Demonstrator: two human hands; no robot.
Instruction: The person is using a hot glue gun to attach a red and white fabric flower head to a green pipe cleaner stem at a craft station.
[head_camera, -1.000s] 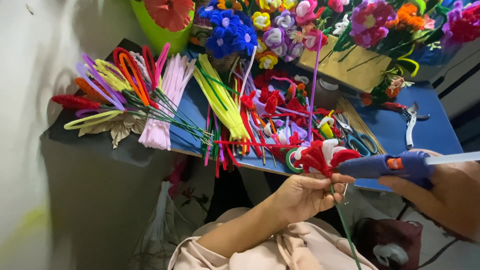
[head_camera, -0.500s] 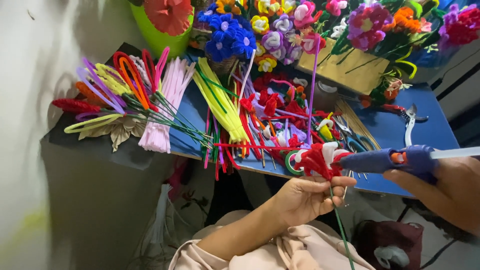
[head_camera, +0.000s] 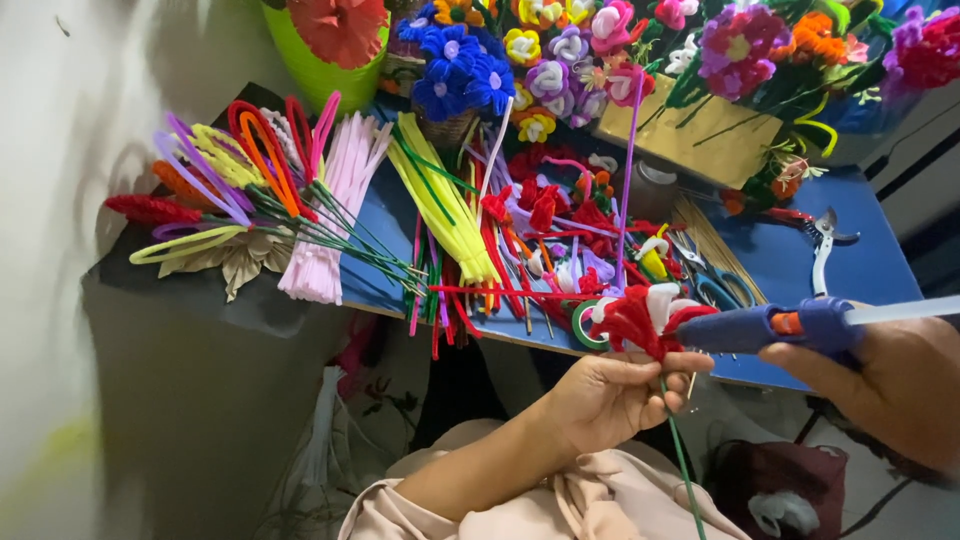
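Note:
My left hand (head_camera: 610, 395) pinches a red and white pipe-cleaner flower (head_camera: 640, 318) just below its head; its thin green stem (head_camera: 683, 460) hangs down past my lap. My right hand (head_camera: 895, 380) grips a blue glue gun (head_camera: 785, 327), and the gun's nozzle points left and touches the flower's right side. A clear glue stick (head_camera: 900, 311) juts out of the gun's back end to the right. Both hands hover in front of the near edge of a blue table (head_camera: 860, 265).
Bundles of pipe cleaners lie on the table: pink (head_camera: 335, 200), yellow (head_camera: 440, 195), red (head_camera: 500, 270). Green-stemmed looped pieces (head_camera: 240, 170) fan out at left. Finished flowers (head_camera: 560, 50) stand in pots behind. Pruning shears (head_camera: 822, 238), scissors (head_camera: 715, 285) and green tape (head_camera: 582, 325) lie at right.
The glue gun's nozzle has stayed against the flower while both hands shifted slightly; the left hand's fingers still pinch under the flower head.

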